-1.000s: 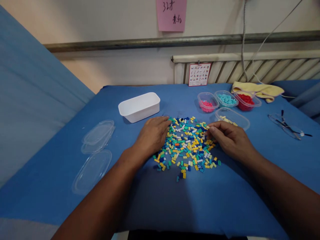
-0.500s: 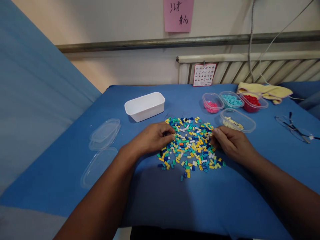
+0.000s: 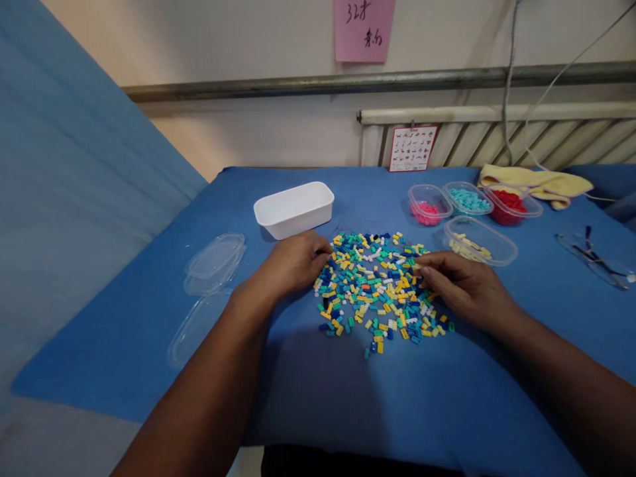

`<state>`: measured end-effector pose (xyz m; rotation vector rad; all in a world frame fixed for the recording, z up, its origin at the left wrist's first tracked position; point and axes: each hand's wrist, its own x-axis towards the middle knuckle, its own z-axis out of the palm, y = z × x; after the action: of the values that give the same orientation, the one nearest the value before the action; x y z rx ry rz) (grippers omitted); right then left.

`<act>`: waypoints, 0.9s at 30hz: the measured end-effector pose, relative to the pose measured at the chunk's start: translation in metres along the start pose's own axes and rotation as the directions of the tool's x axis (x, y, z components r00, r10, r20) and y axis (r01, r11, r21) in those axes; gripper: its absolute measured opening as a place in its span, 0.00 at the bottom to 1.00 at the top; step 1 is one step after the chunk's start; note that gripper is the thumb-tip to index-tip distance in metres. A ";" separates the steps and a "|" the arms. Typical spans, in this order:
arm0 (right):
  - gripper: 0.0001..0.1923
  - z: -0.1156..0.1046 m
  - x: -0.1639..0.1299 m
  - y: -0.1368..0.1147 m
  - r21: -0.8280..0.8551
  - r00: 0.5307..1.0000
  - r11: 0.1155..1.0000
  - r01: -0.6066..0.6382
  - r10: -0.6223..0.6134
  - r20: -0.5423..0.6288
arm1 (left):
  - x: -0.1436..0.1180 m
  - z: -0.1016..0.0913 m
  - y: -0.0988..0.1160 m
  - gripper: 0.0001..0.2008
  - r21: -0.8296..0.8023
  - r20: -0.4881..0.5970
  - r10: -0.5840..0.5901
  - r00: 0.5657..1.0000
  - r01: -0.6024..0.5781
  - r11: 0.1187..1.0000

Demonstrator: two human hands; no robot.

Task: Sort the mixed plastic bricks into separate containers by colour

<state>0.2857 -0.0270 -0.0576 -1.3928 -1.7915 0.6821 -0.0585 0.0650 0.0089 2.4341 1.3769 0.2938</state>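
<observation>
A spread of small toy bricks (image 3: 382,285) in yellow, pale yellow, green, blue, white and a little orange lies on the blue cloth between my hands. My left hand (image 3: 301,262) is at the upper left edge of this pile, fingertips closed together; whatever they hold, if anything, is too small to make out. At the pile's right side, my right hand (image 3: 460,285) pinches a pale yellow brick (image 3: 417,266) between thumb and forefinger. Behind that hand stands a clear tub (image 3: 504,252) with pale yellow bricks in it.
Clear tubs hold pink bricks (image 3: 425,212), turquoise bricks (image 3: 468,200) and red bricks (image 3: 509,202) at the back right. A white bin (image 3: 298,222) stands back left. Clear lids (image 3: 216,262) lie left. Glasses (image 3: 593,255) and a yellow cloth (image 3: 539,182) are at right.
My left hand has drawn back from inside the pile to its upper left edge. My right hand stays at the pile's right side. The view has shifted slightly.
</observation>
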 end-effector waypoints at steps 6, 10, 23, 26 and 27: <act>0.17 0.000 -0.001 -0.001 0.006 0.999 1.000 -0.006 0.006 -0.044 | -0.002 -0.001 -0.002 0.13 -0.014 0.014 0.008 1.000 -0.008 1.000; 0.15 -0.001 -0.001 -0.001 -0.007 0.998 1.000 -0.024 0.024 -0.055 | -0.003 -0.001 -0.006 0.12 -0.037 0.025 0.008 1.000 -0.007 0.999; 0.17 -0.001 -0.001 0.000 -0.019 0.999 0.999 -0.029 0.028 -0.046 | -0.004 -0.001 -0.007 0.13 0.053 0.016 -0.078 0.997 0.077 0.996; 0.18 -0.001 -0.001 0.001 -0.022 0.999 0.999 -0.030 0.029 -0.039 | -0.003 0.002 -0.009 0.14 0.057 0.041 -0.076 0.996 0.074 0.996; 0.18 -0.001 -0.001 0.001 -0.019 0.999 0.999 -0.030 0.029 -0.038 | -0.003 0.002 -0.009 0.14 0.055 0.045 -0.064 0.997 0.062 0.997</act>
<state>0.2870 -0.0275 -0.0576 -1.4387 -1.7551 0.6509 -0.0668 0.0661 0.0032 2.4187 1.4556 0.1861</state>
